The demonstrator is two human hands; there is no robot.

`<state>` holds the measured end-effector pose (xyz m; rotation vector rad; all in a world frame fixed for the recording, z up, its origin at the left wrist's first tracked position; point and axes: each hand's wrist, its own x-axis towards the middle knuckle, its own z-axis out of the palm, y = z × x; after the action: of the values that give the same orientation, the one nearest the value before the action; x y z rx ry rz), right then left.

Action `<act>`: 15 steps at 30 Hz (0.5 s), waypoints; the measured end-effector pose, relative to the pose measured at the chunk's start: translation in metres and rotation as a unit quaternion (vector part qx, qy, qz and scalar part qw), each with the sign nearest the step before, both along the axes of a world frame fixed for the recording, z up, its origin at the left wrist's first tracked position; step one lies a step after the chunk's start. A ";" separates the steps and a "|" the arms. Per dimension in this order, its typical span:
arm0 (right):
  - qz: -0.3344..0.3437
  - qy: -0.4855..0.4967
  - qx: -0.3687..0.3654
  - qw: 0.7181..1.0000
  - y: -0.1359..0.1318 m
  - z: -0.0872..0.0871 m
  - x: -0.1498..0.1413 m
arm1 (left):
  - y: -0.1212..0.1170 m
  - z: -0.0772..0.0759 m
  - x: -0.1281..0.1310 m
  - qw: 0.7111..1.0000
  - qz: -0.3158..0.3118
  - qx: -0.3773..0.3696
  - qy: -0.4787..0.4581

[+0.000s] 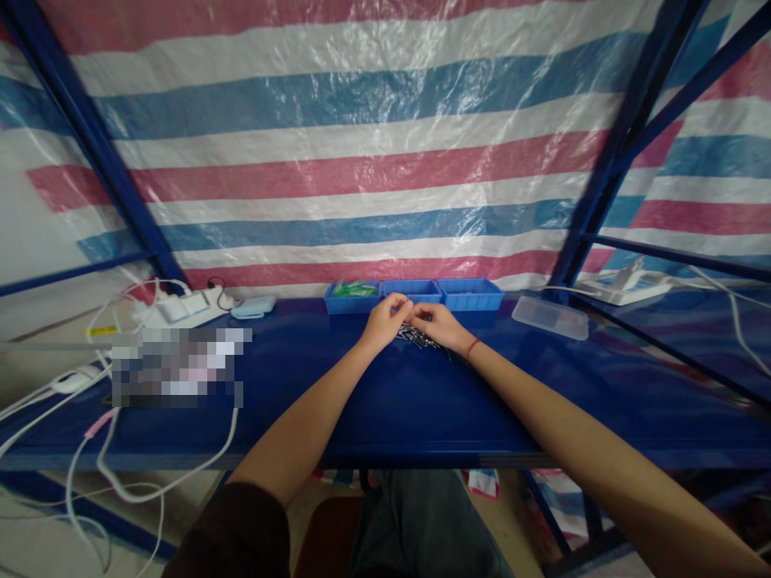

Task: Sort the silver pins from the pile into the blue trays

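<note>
Nearest, the person's dark trousers point(422, 522) show below the edge of a blue table point(434, 417), with a dark sleeve point(234, 534) on the left arm. Both forearms reach forward over the tabletop, and a thin red band point(473, 348) circles the right wrist.

Farther in, the left hand point(387, 319) and the right hand point(438, 323) meet almost fingertip to fingertip. Thumbs and fingers are drawn into narrow pinches; whether either pinch holds a piece is too small to make out. Under and just in front of them, on the table, lies a loose pile of slim dark pieces point(420, 339) with bright glints, partly hidden by the hands.

The glints suggest metal or hard plastic, so each piece is probably light, stiff and a little slippery, not likely fragile. Being thin and tangled, one is best taken by its middle between thumb and fingertip, lifted clear of its neighbours.

Just beyond stand three blue bins in a row: the left bin point(352, 306) holding green pieces point(355, 287), the middle bin point(430, 298) and the right bin point(475, 303). A clear plastic tray point(551, 317) lies to their right. Behind everything hangs a striped sheet point(373, 177).
</note>
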<state>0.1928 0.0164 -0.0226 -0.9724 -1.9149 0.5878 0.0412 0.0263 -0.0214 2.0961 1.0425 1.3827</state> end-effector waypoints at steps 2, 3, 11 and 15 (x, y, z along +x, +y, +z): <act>0.009 0.002 0.000 1.000 0.000 -0.001 0.000 | 0.000 0.000 0.000 1.000 -0.002 0.004 0.000; 0.014 0.008 0.000 1.000 0.001 -0.001 0.000 | 0.000 0.001 0.000 1.000 -0.002 0.001 0.000; -0.025 0.089 -0.024 0.995 0.005 0.004 0.003 | 0.002 0.005 -0.002 0.999 0.020 -0.032 -0.029; -0.044 0.143 -0.023 0.989 0.008 0.007 0.006 | 0.006 0.001 -0.004 0.998 0.018 -0.051 -0.021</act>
<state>0.1987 0.0242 -0.0159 -0.9416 -1.6036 0.6824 0.0373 0.0322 -0.0201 1.9761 1.1133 1.3562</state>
